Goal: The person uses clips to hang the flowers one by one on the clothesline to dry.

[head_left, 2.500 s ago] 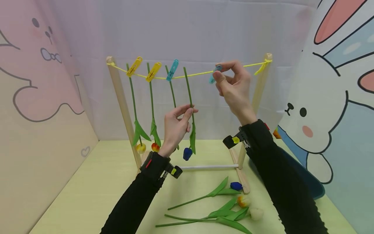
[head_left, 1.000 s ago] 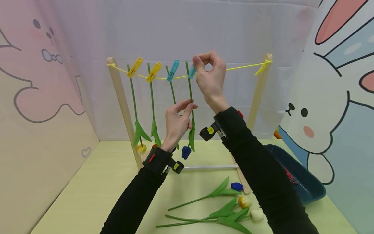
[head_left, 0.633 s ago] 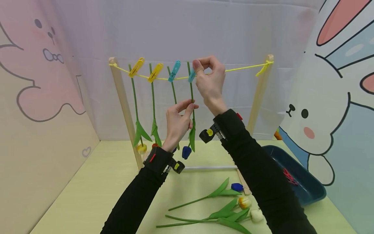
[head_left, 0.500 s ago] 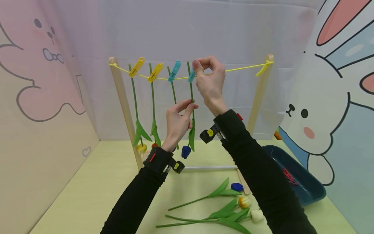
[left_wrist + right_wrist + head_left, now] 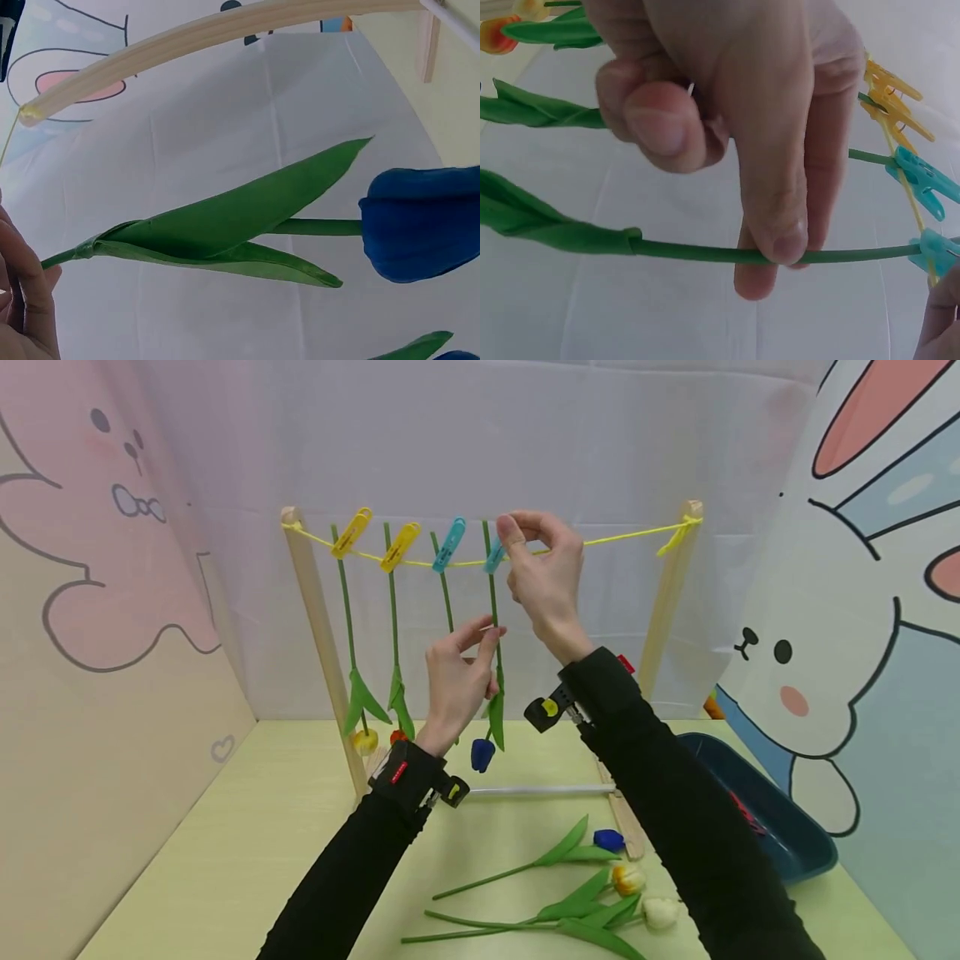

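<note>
Simultaneously pinching a blue tulip (image 5: 482, 755) by its green stem, between thumb and fingers of the left hand (image 5: 459, 685), and gripping a light-blue clothespin (image 5: 495, 557) between thumb and fingers of the right hand (image 5: 547, 578). Hanging head-down, with stem rising past a yellow cord (image 5: 622, 537) to meet the pin there; impossible to tell whether clamped. Joined along the cord, to the left, by a yellow tulip (image 5: 365, 742) and a red-orange tulip (image 5: 398, 736) under yellow clothespins (image 5: 351, 532), plus a third hanging stem (image 5: 446, 593) under a turquoise clothespin (image 5: 449, 543). Strung between wooden posts (image 5: 321, 643) on a pale table (image 5: 225, 860). Shown above a second blue tulip (image 5: 608, 840), an orange-and-white tulip (image 5: 628, 878) and a white tulip (image 5: 660, 912), all lying near a dark tray (image 5: 795, 852) with red clothespins (image 5: 746, 814) inside, partly hidden by the right sleeve (image 5: 675, 793).
</note>
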Tool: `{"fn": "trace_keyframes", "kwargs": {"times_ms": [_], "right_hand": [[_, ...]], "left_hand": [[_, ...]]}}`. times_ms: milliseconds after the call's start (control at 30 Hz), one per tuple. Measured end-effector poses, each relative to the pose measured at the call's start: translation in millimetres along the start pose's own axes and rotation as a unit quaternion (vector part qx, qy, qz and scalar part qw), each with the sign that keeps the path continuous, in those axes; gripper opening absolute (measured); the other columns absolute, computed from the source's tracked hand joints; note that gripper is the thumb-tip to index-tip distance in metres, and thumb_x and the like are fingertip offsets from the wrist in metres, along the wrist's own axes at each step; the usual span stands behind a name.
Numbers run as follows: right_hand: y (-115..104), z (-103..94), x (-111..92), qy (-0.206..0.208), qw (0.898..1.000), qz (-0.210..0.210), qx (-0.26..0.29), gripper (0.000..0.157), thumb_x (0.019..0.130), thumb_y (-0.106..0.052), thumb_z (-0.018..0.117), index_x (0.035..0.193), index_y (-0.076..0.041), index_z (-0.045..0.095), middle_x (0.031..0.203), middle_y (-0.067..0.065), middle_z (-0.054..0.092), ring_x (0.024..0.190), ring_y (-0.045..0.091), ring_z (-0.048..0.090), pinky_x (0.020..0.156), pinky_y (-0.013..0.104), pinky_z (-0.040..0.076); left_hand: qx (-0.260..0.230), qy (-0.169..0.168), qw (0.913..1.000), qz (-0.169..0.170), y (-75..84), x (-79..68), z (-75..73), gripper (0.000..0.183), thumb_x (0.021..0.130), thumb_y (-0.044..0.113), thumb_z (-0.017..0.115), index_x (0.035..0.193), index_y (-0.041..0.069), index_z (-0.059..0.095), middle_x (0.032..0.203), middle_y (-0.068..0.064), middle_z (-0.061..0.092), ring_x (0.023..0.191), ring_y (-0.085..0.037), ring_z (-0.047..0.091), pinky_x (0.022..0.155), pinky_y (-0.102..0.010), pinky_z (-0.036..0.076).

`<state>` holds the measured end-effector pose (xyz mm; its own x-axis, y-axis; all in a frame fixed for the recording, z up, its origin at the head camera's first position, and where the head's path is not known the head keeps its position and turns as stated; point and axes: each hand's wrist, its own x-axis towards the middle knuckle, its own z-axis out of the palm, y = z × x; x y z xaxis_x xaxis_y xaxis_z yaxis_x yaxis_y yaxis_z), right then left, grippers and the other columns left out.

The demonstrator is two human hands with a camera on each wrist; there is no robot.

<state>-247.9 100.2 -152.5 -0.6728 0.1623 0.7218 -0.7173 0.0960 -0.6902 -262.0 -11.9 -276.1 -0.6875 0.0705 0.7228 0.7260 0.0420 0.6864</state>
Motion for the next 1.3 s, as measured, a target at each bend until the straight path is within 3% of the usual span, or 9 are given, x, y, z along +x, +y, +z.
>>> {"fn": "trace_keyframes", "kwargs": {"times_ms": [100, 200, 233, 400, 567, 767, 967, 1167, 1300], "right_hand": [[-1, -4.3, -1, -0.012, 1.0, 0.012, -0.007, 0.03, 0.101, -0.018, 0.063, 0.122, 0.003, 0.065, 0.096, 0.005, 0.063, 0.038, 0.008, 0.039, 0.044, 0.024, 0.034], [-4, -10.3, -4, -0.018, 0.999, 0.014, -0.025, 0.039, 0.1, -0.019, 0.064, 0.133, 0.001, 0.061, 0.117, 0.015, 0.066, 0.039, 0.006, 0.047, 0.043, 0.022, 0.037], [-4, -12.7, -6, -0.018, 0.999, 0.008, -0.03, 0.041, 0.1, -0.018, 0.064, 0.136, 0.0, 0.059, 0.122, 0.016, 0.065, 0.04, 0.005, 0.049, 0.043, 0.021, 0.037], [-2, -28.7, -20, -0.008, 0.996, -0.078, -0.048, 0.037, 0.098, -0.009, 0.065, 0.132, 0.006, 0.058, 0.12, 0.019, 0.065, 0.043, 0.002, 0.053, 0.043, 0.018, 0.041], [11, -54.2, -43, -0.011, 0.992, -0.124, -0.037, 0.028, 0.098, -0.008, 0.064, 0.117, 0.013, 0.06, 0.104, -0.003, 0.064, 0.043, 0.002, 0.053, 0.042, 0.018, 0.041], [38, -96.6, -75, -0.001, 0.988, -0.138, -0.067, 0.026, 0.099, -0.008, 0.063, 0.108, 0.016, 0.061, 0.095, -0.019, 0.061, 0.045, -0.004, 0.051, 0.045, 0.013, 0.042], [81, -143.8, -106, -0.023, 0.987, -0.109, -0.118, 0.016, 0.099, 0.0, 0.06, 0.108, 0.013, 0.065, 0.088, -0.012, 0.066, 0.047, 0.005, 0.051, 0.049, 0.015, 0.042], [197, -224.9, -133, -0.042, 0.979, -0.089, -0.18, 0.024, 0.1, -0.005, 0.06, 0.122, -0.007, 0.068, 0.097, 0.001, 0.069, 0.058, 0.005, 0.056, 0.057, 0.018, 0.046], [231, -258.5, -148, -0.027, 0.969, -0.061, -0.239, 0.026, 0.099, -0.007, 0.062, 0.123, -0.014, 0.069, 0.098, 0.005, 0.068, 0.063, 0.006, 0.058, 0.06, 0.019, 0.048]], "left_hand": [[0.014, 0.014, 0.9992, 0.035, -11.6, -5.5, 1.6, 0.046, 0.102, 0.042, 0.056, 0.141, 0.019, 0.059, 0.126, -0.008, 0.072, 0.043, -0.014, 0.059, 0.048, -0.029, 0.051], [0.05, 0.049, 0.9937, 0.087, -9.4, -11.9, 3.7, 0.045, 0.102, 0.031, 0.06, 0.143, 0.012, 0.057, 0.123, -0.013, 0.072, 0.044, -0.014, 0.061, 0.048, -0.023, 0.05], [0.07, 0.055, 0.9921, 0.087, 11.1, -16.5, 1.5, 0.042, 0.102, 0.023, 0.06, 0.141, 0.008, 0.057, 0.124, -0.017, 0.071, 0.046, -0.02, 0.063, 0.049, -0.026, 0.052], [0.12, 0.064, 0.9792, 0.151, 28.0, -34.0, 1.8, 0.037, 0.095, 0.003, 0.068, 0.13, -0.005, 0.06, 0.118, -0.023, 0.069, 0.053, -0.019, 0.066, 0.054, -0.019, 0.054], [0.124, -0.018, 0.9803, 0.153, 21.0, -63.2, -2.6, 0.02, 0.094, 0.003, 0.068, 0.114, -0.002, 0.067, 0.093, -0.015, 0.072, 0.051, -0.01, 0.061, 0.054, -0.015, 0.051], [0.128, -0.177, 0.9756, 0.022, 6.7, -99.5, -15.2, 0.017, 0.1, 0.017, 0.064, 0.112, 0.007, 0.07, 0.082, -0.005, 0.071, 0.06, -0.002, 0.06, 0.06, -0.018, 0.051], [0.126, -0.314, 0.9359, -0.098, -11.9, -125.8, -24.1, 0.014, 0.1, 0.02, 0.065, 0.108, 0.012, 0.072, 0.079, -0.001, 0.073, 0.065, 0.0, 0.057, 0.064, -0.019, 0.05], [0.117, -0.431, 0.8759, -0.182, -33.7, -146.9, -26.9, 0.02, 0.1, 0.024, 0.065, 0.11, 0.008, 0.072, 0.083, -0.004, 0.071, 0.067, 0.0, 0.054, 0.065, -0.019, 0.046], [0.125, -0.467, 0.8487, -0.214, -42.9, -157.2, -28.7, 0.026, 0.099, 0.025, 0.065, 0.113, 0.004, 0.07, 0.087, -0.003, 0.07, 0.074, -0.002, 0.057, 0.068, -0.019, 0.048]]}}
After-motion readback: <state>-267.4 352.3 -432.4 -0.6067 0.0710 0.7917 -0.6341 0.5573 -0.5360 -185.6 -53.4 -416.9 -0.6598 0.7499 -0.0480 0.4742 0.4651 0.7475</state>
